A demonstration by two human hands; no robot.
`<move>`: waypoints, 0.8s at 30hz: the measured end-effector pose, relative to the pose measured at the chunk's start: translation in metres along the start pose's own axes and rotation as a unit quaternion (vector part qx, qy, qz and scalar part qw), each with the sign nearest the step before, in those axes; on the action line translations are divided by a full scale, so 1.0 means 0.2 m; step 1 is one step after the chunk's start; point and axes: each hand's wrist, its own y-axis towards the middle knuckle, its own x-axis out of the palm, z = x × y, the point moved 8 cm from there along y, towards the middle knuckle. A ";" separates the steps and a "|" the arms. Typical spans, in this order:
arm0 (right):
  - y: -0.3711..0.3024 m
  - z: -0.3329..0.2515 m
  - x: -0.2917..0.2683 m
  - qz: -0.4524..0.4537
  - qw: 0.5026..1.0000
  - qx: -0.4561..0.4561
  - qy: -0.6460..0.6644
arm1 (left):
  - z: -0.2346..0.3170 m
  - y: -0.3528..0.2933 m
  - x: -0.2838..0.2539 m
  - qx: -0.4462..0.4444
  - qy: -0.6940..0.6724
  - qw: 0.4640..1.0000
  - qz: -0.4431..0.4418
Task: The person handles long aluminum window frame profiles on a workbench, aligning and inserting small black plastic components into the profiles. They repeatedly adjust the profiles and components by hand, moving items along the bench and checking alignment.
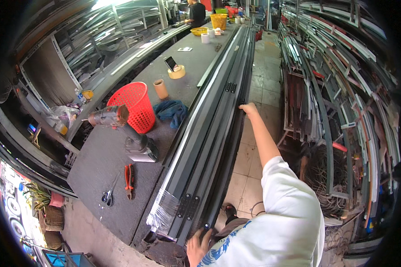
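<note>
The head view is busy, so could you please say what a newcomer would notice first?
Probably the red basket on the table, with the drill standing in front. Next come the dark bars along the table's right side, with the left hand at their near end and the right hand on their outer edge farther up.

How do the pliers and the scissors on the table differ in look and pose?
The pliers have red-and-black handles; the scissors have dark finger loops. The pliers' head points down the picture, while the scissors' blades point up it. The pliers look bulkier than the scissors. Both lie on the dark tabletop.
</note>
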 end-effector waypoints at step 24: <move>-0.02 -0.91 0.12 0.078 0.976 -0.174 0.108 | -0.08 0.27 -0.48 -0.170 0.141 0.975 -0.039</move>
